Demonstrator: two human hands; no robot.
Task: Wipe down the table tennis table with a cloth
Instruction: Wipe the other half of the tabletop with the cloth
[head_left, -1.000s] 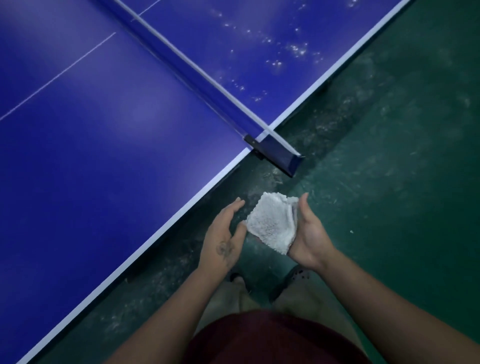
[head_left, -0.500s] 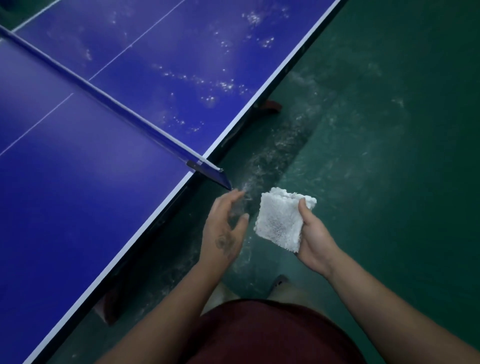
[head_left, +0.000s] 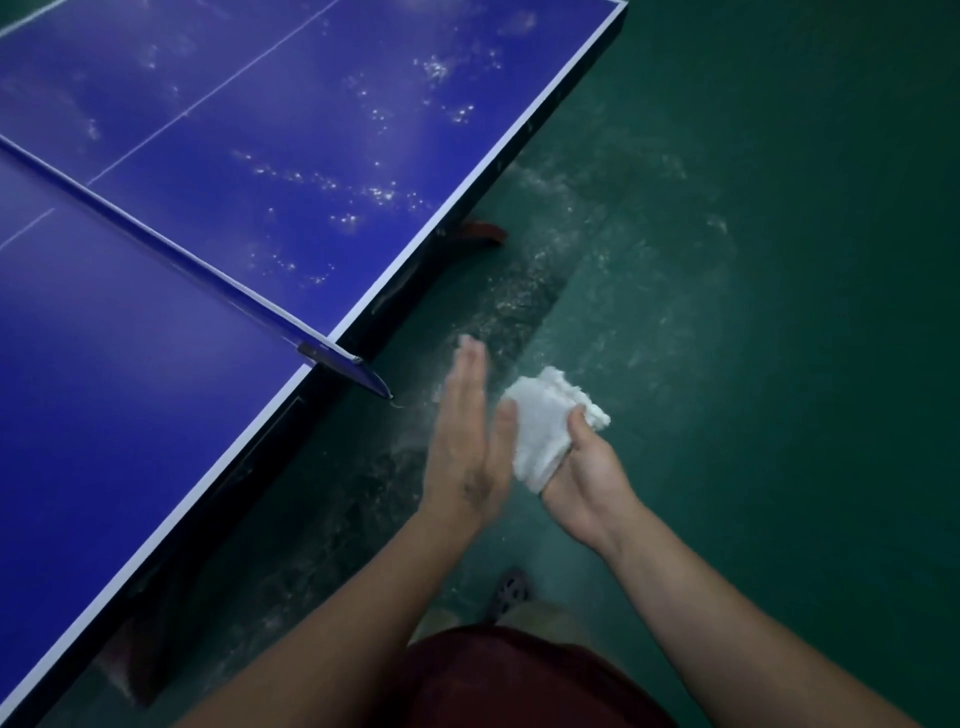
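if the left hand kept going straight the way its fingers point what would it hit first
Probably the side edge of the blue table tennis table, near its reddish foot; the line from the left hand crosses only green floor before that. Depth is unclear.

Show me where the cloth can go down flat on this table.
Bare: the blue table tennis table this side of the white-topped blue net, out to its white side edge. Beyond the net nothing stands, only white speckles. Crowded: the net clamp at the edge, near the open left hand and the white terry cloth in the right hand.
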